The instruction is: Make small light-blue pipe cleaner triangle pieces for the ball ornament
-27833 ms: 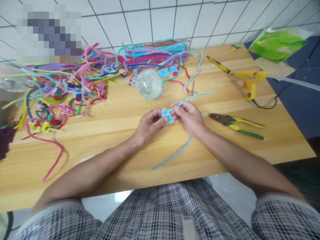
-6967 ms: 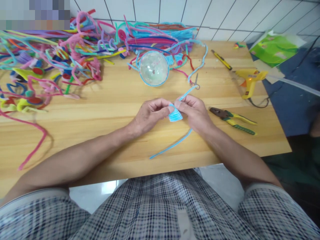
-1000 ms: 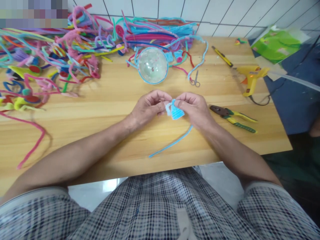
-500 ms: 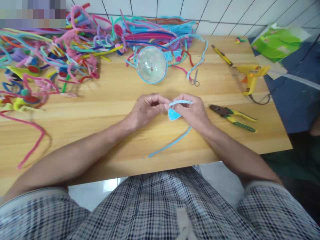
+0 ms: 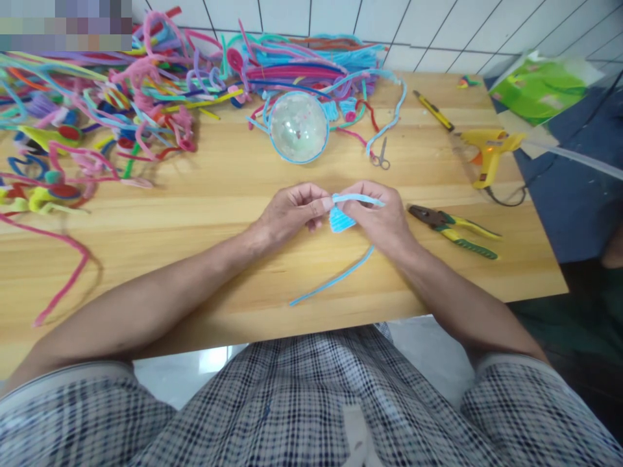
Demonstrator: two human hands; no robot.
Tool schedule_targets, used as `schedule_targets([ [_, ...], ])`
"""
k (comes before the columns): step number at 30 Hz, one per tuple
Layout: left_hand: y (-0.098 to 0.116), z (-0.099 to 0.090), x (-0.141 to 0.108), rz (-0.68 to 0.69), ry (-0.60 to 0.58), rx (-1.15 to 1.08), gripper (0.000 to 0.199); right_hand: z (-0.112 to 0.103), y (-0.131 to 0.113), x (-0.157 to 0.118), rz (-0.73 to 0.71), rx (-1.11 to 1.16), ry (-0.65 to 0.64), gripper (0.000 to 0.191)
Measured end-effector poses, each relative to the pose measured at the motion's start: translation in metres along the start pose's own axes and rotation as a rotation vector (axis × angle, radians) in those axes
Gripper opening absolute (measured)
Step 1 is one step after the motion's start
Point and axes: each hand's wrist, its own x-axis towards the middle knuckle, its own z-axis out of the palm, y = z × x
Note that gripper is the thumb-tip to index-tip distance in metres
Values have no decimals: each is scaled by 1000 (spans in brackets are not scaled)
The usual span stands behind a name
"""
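Note:
Both hands meet over the middle of the table around a small folded bundle of light-blue pipe cleaner [image 5: 341, 221]. My left hand [image 5: 298, 209] pinches the bundle's upper left corner between thumb and fingers. From the other side my right hand [image 5: 377, 211] grips the bundle, its fingers partly hidden behind it. A loose pipe cleaner end [image 5: 359, 198] arches from the left fingertips across the right thumb. Below the hands, a blue pipe cleaner strand [image 5: 333, 281] curves along the wood; whether it joins the bundle is hidden by my right hand.
Beyond my hands stands a clear bowl [image 5: 298, 128] with a blue rim, small scissors [image 5: 382, 155] beside it. Pliers [image 5: 452, 230], a yellow glue gun [image 5: 489, 152] and a utility knife [image 5: 433, 110] lie at right. Tangled colourful pipe cleaners [image 5: 141, 97] cover the table's left and back.
The loose blue end now reaches a little further right over my right hand. My left fingers have shifted slightly, with lower fingertips now showing beneath the thumb. The view has moved slightly.

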Motion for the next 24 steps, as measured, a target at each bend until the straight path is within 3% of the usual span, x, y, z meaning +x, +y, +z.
schedule_targets([
  [5, 3, 0, -1, -25, 11, -24, 60, 3, -6, -5, -23, -29, 10, 18],
  [17, 0, -1, -1, -17, 59, -52, 52, -3, -9, -3, -21, 44, -120, 44],
  [24, 0, 3, -3, -32, 45, -70, 50, -3, -8, 1, -50, -26, 12, 38],
])
